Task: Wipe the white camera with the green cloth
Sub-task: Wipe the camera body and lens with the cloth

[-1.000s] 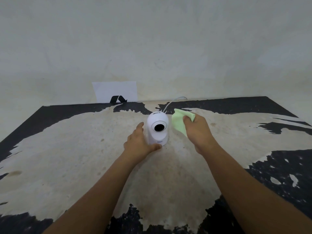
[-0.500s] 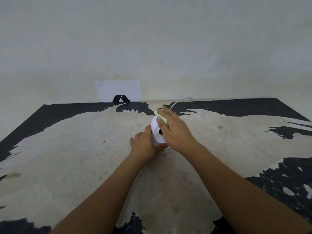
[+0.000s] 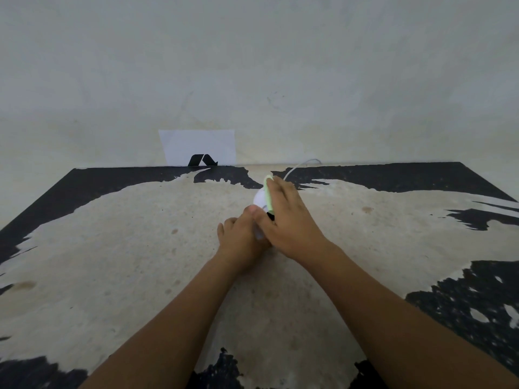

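The white camera (image 3: 259,198) stands on the worn table (image 3: 126,248), mostly hidden behind my hands; only its rounded upper left side shows. My left hand (image 3: 242,239) grips its base from the left. My right hand (image 3: 289,220) lies over the camera's front and top, pressing the green cloth (image 3: 268,193) against it. Just a thin strip of the cloth shows along my fingers. A bit of the black lens peeks out under my right thumb.
A thin white cable (image 3: 300,165) runs from the camera back to the wall. A white paper with a black mark (image 3: 198,147) leans against the wall behind the table. The tabletop is beige with peeling black patches at its edges.
My right hand brought the cloth from beside the camera onto its front and now covers more of it. My left hand slid tighter around the base.
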Tool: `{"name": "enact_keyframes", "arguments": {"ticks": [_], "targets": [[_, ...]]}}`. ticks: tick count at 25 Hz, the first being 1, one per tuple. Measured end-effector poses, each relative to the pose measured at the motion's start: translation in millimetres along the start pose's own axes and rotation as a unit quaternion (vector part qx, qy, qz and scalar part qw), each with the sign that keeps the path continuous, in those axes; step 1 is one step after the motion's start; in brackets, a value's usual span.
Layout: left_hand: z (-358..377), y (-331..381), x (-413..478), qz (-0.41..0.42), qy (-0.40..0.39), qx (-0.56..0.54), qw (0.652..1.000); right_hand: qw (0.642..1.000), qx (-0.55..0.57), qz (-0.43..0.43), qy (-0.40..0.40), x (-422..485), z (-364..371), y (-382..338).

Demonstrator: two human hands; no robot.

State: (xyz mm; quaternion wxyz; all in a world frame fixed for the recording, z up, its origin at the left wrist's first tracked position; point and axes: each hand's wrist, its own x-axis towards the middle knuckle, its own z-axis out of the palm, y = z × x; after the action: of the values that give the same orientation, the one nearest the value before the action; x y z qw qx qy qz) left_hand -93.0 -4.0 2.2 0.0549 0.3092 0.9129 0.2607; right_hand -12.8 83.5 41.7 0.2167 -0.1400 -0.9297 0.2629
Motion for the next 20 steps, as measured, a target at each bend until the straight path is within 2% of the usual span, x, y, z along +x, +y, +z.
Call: {"name": "enact_keyframes", "arguments": {"ticks": [3, 6, 9, 12, 16, 18, 20], "targets": [[1, 1, -1, -0.005, -0.008, 0.007, 1.000, 0.995, -0.093, -0.034, -0.015, 18, -5, -5], [0, 1, -1, -0.008, 0.011, -0.023, 1.000, 0.998, -0.025, 0.033, -0.040, 29, -7, -3], [-2, 0, -3, -0.011, 0.008, -0.047, 0.999, 0.997, 0.028, 0.066, -0.011, 17, -2, 2], [2, 0, -2, 0.001, 0.007, -0.013, 1.000, 0.996, -0.093, 0.009, 0.016, 3, 6, -3], [9, -4, 9, -0.024, -0.009, 0.051, 0.998, 0.980, -0.192, -0.050, -0.024, 9, 5, -18], [10, -4, 8, -0.006, -0.013, 0.078, 0.997, 0.984, -0.166, -0.034, -0.046, 18, 1, -20], [8, -2, 4, -0.015, -0.009, 0.042, 0.999, 0.993, -0.111, 0.004, -0.042, 26, -3, -18]]}}
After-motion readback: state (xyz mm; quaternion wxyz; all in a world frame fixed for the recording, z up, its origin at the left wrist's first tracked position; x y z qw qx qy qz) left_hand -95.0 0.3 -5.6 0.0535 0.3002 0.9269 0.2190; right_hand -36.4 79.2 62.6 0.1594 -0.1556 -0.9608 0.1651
